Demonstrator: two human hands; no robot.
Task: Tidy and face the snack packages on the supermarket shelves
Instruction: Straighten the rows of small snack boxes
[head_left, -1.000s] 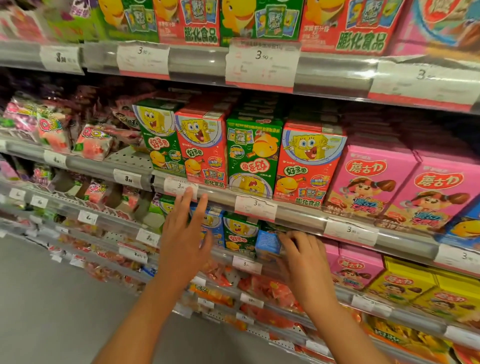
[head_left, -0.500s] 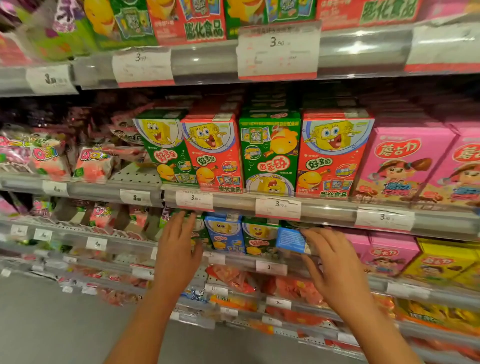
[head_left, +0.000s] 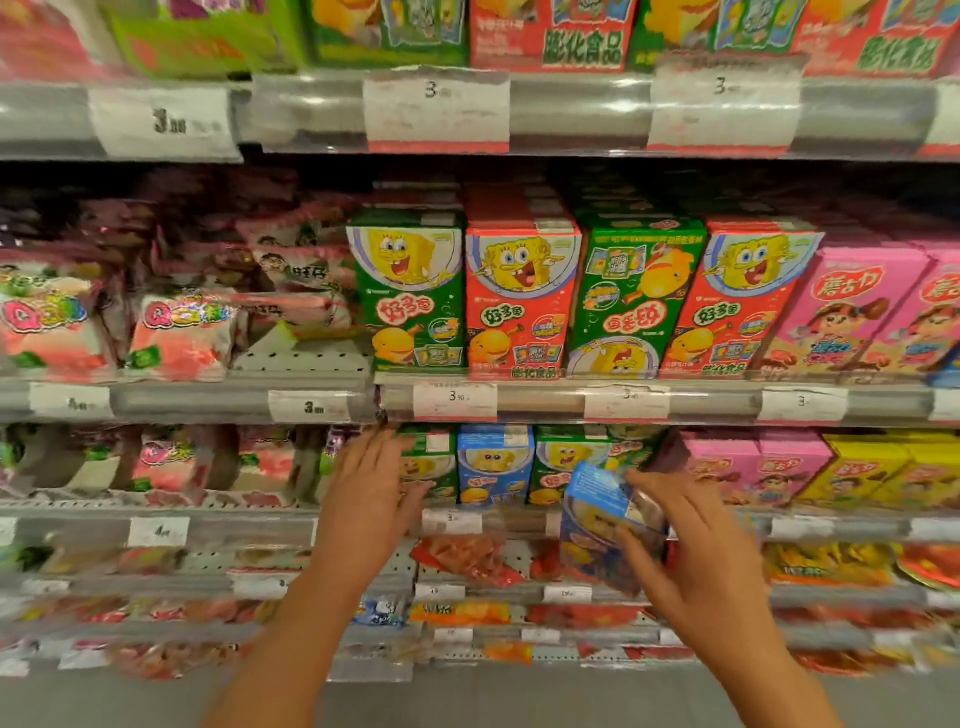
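Right hand (head_left: 696, 561) has a blue snack box (head_left: 602, 514) out in front of the third shelf rail (head_left: 260, 525), tilted, its top corner leaning toward the shelf. The fingers (head_left: 655, 486) curl over the box's right edge from above and the thumb comes in from below, so the box sits pinched between them, mostly left of the palm. It is clear of the row, hanging just in front of the rail and partly over the red bags (head_left: 467, 558) on the shelf below.

Left hand (head_left: 371, 499) is up at the same rail, fingers fairly straight and spread, reaching in over it; the fingertips lie against the front of a green box (head_left: 431, 460) standing at the left end of the row. No curl around it, just touching.

Behind the rail, right of that green box, stands an upright blue box (head_left: 493, 462), then another green one (head_left: 563, 457). Further right along the rail come pink boxes (head_left: 737, 467) and yellow boxes (head_left: 872, 473).
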